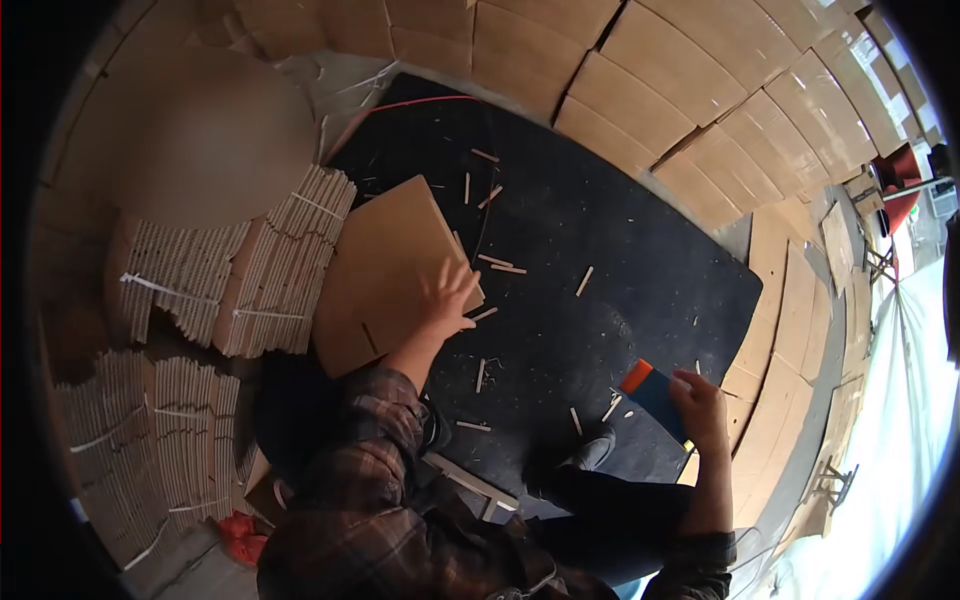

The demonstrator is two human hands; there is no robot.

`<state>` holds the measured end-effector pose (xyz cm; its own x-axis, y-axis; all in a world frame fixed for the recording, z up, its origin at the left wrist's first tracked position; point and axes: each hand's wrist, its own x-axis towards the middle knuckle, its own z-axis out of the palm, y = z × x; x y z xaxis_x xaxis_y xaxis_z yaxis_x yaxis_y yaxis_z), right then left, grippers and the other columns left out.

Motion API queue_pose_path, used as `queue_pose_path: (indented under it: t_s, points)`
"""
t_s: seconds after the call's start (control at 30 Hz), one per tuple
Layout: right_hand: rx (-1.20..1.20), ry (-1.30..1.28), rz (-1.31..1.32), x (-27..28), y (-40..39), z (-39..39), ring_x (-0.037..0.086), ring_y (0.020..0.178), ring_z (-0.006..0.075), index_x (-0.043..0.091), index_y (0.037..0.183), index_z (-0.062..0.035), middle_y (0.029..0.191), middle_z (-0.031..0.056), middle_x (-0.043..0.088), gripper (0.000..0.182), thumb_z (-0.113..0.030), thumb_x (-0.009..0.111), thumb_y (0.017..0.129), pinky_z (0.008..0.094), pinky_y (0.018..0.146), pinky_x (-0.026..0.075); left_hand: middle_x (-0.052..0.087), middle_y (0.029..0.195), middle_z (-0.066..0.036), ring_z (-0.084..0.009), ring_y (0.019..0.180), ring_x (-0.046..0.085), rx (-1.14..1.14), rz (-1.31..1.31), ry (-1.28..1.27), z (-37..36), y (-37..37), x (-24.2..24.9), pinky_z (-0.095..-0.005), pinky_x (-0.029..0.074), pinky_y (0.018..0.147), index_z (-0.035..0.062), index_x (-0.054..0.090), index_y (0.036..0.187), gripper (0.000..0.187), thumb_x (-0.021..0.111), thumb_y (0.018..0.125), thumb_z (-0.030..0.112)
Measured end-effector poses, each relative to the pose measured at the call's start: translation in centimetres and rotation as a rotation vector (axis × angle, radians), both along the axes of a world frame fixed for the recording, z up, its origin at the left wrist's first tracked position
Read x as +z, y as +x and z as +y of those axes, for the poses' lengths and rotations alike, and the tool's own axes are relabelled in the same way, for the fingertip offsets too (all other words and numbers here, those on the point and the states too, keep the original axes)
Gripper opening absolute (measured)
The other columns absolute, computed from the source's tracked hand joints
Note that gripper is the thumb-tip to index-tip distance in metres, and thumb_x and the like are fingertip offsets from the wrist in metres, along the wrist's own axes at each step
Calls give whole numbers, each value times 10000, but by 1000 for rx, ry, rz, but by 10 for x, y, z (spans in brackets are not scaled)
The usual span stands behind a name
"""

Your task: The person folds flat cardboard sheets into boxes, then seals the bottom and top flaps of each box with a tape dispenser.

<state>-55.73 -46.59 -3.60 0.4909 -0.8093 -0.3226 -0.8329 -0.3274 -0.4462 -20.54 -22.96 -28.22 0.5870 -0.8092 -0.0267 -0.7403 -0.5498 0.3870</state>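
Note:
My left hand (447, 297) lies with spread fingers on the right edge of flat brown cardboard (375, 255), which has a dark slot near its lower side. Out to the right, my right hand (700, 408) is closed on a flat blue piece with an orange end (655, 390). A small yellow spot shows at its lower corner; I cannot make out its exact kind. Short cardboard strips (495, 262) lie scattered on the black mat (560, 200) between my hands.
Strapped bundles of folded cardboard (270, 270) stand at the left, with more bundles (160, 430) below. Stacked cardboard (640, 80) lines the back and right. My shoe (592, 452) rests on the mat. A red thing (243, 540) lies at the lower left.

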Motion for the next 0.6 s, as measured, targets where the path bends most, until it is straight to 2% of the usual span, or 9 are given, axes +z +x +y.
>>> queue_pose_path:
  t_s: [0.07,0.1,0.2,0.27,0.33,0.4,0.43,0.5,0.6]
  points:
    - [9,26,99,4,9,0,667,628,212,708,1082,-117,659,133,651,306,-292,693,832,344,590,497,385,1452,-55,-361,1393,271,-191,-308,298,-23,1,-24,-658,345,1004,180,522,1306,700,811,679,290]
    - [6,18,108,6,12,0,673,643,227,707,1086,-124,675,136,657,311,-300,695,830,350,601,503,360,1460,-67,-350,1395,265,-240,-185,440,-30,3,-3,-712,329,969,170,533,1293,583,738,749,216]
    - [-26,62,98,10,15,0,687,687,253,703,1095,-127,716,143,674,318,-304,693,831,355,630,515,365,1446,-83,-357,1393,261,-238,-140,351,-23,-1,0,-696,327,979,142,526,1296,520,667,795,155]
    - [45,4,-2,7,13,-2,484,505,84,701,1093,-70,544,46,529,291,-217,680,842,289,485,384,291,1489,-106,-371,1426,182,-254,-110,325,-11,-4,7,-705,326,961,111,515,1291,598,709,726,99]
    - [34,6,-18,7,11,-2,518,510,95,701,1092,-76,560,64,564,291,-222,684,841,293,499,415,323,1454,-130,-374,1390,245,-216,-201,312,-14,-14,21,-655,378,914,98,527,1259,541,684,742,115]
    - [35,27,15,10,11,-2,577,552,123,699,1096,-86,618,89,617,300,-241,693,840,300,537,455,430,1335,-141,-368,1245,419,-247,-185,315,-18,-19,31,-585,427,871,84,555,1140,421,670,744,166]
    - [78,-2,-15,9,6,-2,660,641,194,698,1103,-110,710,124,671,318,-283,705,836,323,605,505,472,1286,-140,-364,1164,506,-277,-151,313,-18,-21,31,-554,456,857,81,563,1100,394,673,738,188]
    - [47,69,63,32,8,3,699,876,291,691,1141,-175,905,159,712,362,-383,682,844,375,783,546,566,1137,-123,-314,948,627,-337,-94,450,-19,-28,50,-449,519,765,116,579,1112,403,690,733,198]
    - [127,92,50,34,-12,5,697,902,272,670,1185,-216,950,124,720,384,-410,671,853,375,815,547,639,1011,-170,-342,862,658,-498,-92,512,-6,-26,39,-448,540,729,76,654,986,298,683,706,172]
